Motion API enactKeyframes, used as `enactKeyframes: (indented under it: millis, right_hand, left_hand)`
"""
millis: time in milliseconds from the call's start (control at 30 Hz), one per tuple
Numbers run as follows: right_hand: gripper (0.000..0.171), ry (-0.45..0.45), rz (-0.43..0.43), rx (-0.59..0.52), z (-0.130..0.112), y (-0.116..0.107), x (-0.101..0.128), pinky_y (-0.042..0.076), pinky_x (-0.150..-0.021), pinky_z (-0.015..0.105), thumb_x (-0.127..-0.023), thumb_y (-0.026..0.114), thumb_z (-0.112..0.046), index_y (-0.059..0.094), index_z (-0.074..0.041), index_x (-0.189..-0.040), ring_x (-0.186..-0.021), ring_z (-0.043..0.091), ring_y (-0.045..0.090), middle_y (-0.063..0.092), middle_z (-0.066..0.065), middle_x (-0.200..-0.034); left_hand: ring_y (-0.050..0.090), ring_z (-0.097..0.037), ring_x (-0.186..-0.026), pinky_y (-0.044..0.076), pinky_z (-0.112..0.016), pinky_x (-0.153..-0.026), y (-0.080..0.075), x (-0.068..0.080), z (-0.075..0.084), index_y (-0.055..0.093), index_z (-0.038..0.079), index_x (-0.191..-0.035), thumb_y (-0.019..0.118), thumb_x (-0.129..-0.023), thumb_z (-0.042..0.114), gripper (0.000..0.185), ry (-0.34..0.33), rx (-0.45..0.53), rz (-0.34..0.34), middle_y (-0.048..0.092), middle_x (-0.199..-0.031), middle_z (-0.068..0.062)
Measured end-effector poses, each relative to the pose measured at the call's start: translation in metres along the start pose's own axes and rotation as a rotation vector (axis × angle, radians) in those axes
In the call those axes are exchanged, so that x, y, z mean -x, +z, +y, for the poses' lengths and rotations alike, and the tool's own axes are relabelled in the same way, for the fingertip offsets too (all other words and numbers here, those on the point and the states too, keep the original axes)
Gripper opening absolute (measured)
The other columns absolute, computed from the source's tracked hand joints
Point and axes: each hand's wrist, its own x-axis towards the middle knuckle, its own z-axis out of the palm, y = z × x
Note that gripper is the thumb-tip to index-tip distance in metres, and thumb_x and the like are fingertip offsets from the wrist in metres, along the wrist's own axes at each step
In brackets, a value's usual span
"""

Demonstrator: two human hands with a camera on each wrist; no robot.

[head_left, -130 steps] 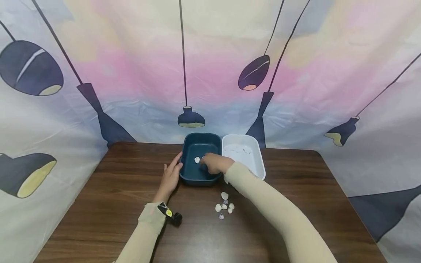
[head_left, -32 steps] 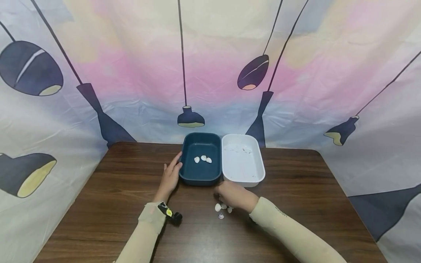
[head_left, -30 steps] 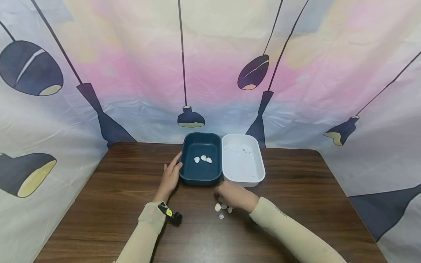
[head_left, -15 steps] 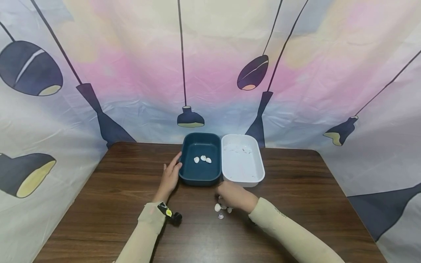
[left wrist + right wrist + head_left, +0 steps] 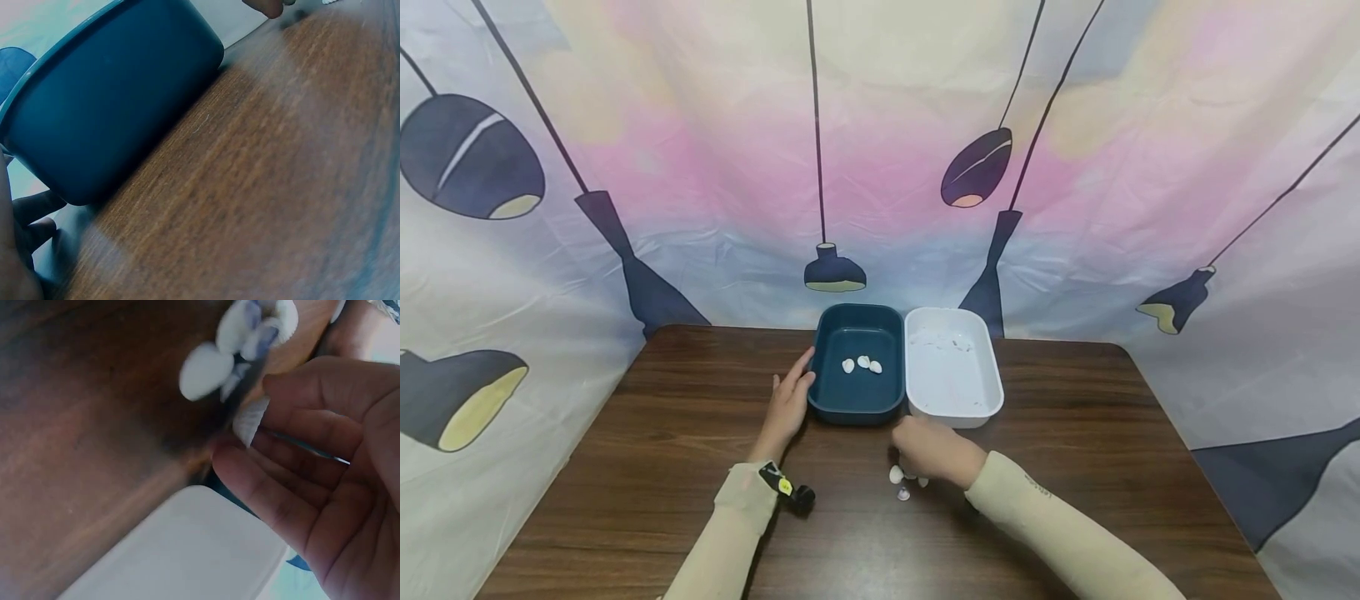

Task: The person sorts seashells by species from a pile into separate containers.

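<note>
My left hand (image 5: 787,406) lies against the left wall of a dark teal tray (image 5: 857,414), fingers touching its side. Three small white seashells (image 5: 847,365) sit inside that tray. In front of the trays my right hand (image 5: 938,450) is low over a small pile of shells on the table. The right wrist view shows a ribbed white seashell (image 5: 251,420) between its thumb and fingers. Beside it lie several loose shells (image 5: 206,371), white with some purple patches. From the head view, my right hand hides part of the pile and the shell it pinches.
A white tray (image 5: 955,404) with small dark specks stands right against the teal tray. Both are near the back edge of the brown wooden table (image 5: 1060,433). Behind hangs a cloth (image 5: 895,167) printed with lamps. A small black device (image 5: 786,487) is strapped to my left wrist.
My right hand has moved from inside the teal tray down to the shell pile, leaving three shells visible in the tray. Over the last second it has hardly shifted. My left hand stays put.
</note>
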Motion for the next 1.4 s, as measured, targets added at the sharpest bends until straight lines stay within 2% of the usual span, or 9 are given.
enactKeyframes:
  millis: [133,300,500,633,800,933,1100,1267,1400]
  right_hand:
    - [0.019,-0.067,-0.023,-0.065,0.002,-0.01,0.002,0.045,-0.051,0.021,-0.09,0.071,-0.002,0.068,-0.012,-0.074,-0.056,0.005,0.049,0.058,-0.005,-0.069]
    - [0.025,-0.188,-0.053,-0.142,0.006,-0.026,0.0,0.04,-0.052,0.019,-0.095,0.065,-0.004,0.065,-0.015,-0.072,-0.055,0.002,0.047,0.052,-0.01,-0.063]
    - [0.026,-0.215,-0.063,-0.185,0.007,-0.045,-0.001,0.039,-0.053,0.019,-0.093,0.064,-0.003,0.067,-0.016,-0.071,-0.055,0.003,0.045,0.052,-0.011,-0.06]
    - [0.017,-0.256,-0.046,-0.153,0.006,-0.057,-0.002,0.045,-0.061,0.021,-0.093,0.063,-0.002,0.077,-0.009,-0.087,-0.064,0.006,0.05,0.06,-0.008,-0.071]
    - [0.021,-0.314,0.013,-0.152,0.008,-0.068,-0.005,0.052,-0.074,0.023,-0.094,0.062,-0.001,0.081,-0.006,-0.104,-0.078,0.008,0.058,0.075,0.001,-0.095]
    - [0.024,-0.327,0.058,-0.178,0.01,-0.077,-0.009,0.056,-0.082,0.026,-0.098,0.061,-0.003,0.08,-0.005,-0.111,-0.086,0.009,0.065,0.078,0.006,-0.108]
    - [0.023,-0.319,0.072,-0.208,0.014,-0.084,-0.017,0.058,-0.086,0.03,-0.101,0.061,-0.005,0.079,-0.006,-0.114,-0.091,0.012,0.069,0.078,0.009,-0.11]
    - [0.023,-0.326,0.103,-0.208,0.017,-0.082,-0.028,0.058,-0.083,0.028,-0.1,0.06,-0.004,0.08,-0.008,-0.111,-0.085,0.011,0.067,0.078,0.007,-0.106]
    - [0.024,-0.328,0.135,-0.205,0.019,-0.08,-0.037,0.058,-0.084,0.03,-0.099,0.059,-0.002,0.08,-0.006,-0.11,-0.09,0.015,0.068,0.077,0.008,-0.107]
  left_hand:
    - [0.037,-0.035,-0.154,-0.013,-0.052,-0.128,0.0,0.001,-0.001,0.037,0.024,-0.166,0.039,-0.115,0.03,0.052,-0.005,0.005,-0.002,0.041,-0.166,-0.009]
    - [0.036,-0.034,-0.154,-0.012,-0.052,-0.129,0.0,0.001,0.0,0.037,0.024,-0.166,0.039,-0.115,0.029,0.052,-0.008,0.001,0.002,0.041,-0.167,-0.008]
    - [0.035,-0.034,-0.154,-0.012,-0.052,-0.129,-0.001,0.0,0.0,0.037,0.024,-0.166,0.039,-0.115,0.029,0.052,-0.014,0.002,-0.006,0.04,-0.167,-0.008]
    - [0.035,-0.034,-0.155,-0.012,-0.052,-0.129,-0.001,0.0,0.0,0.037,0.023,-0.166,0.039,-0.115,0.029,0.052,-0.009,0.002,-0.004,0.04,-0.167,-0.008]
    - [0.034,-0.034,-0.155,-0.012,-0.052,-0.129,-0.001,0.0,0.0,0.037,0.023,-0.166,0.039,-0.115,0.03,0.052,-0.001,0.0,-0.003,0.04,-0.167,-0.008]
    - [0.034,-0.034,-0.155,-0.012,-0.053,-0.129,-0.001,0.0,-0.001,0.037,0.023,-0.166,0.039,-0.115,0.029,0.052,-0.002,0.004,-0.005,0.04,-0.167,-0.009]
    - [0.035,-0.034,-0.155,-0.012,-0.053,-0.128,-0.001,-0.001,0.0,0.037,0.023,-0.166,0.039,-0.115,0.029,0.052,-0.001,0.004,-0.006,0.04,-0.167,-0.009]
    - [0.035,-0.034,-0.155,-0.012,-0.052,-0.129,-0.001,-0.001,0.0,0.037,0.024,-0.166,0.039,-0.115,0.03,0.052,-0.002,0.004,-0.008,0.04,-0.167,-0.008]
    - [0.035,-0.034,-0.154,-0.012,-0.053,-0.128,0.0,0.0,-0.002,0.036,0.024,-0.167,0.038,-0.115,0.03,0.052,-0.005,0.003,-0.005,0.039,-0.167,-0.008]
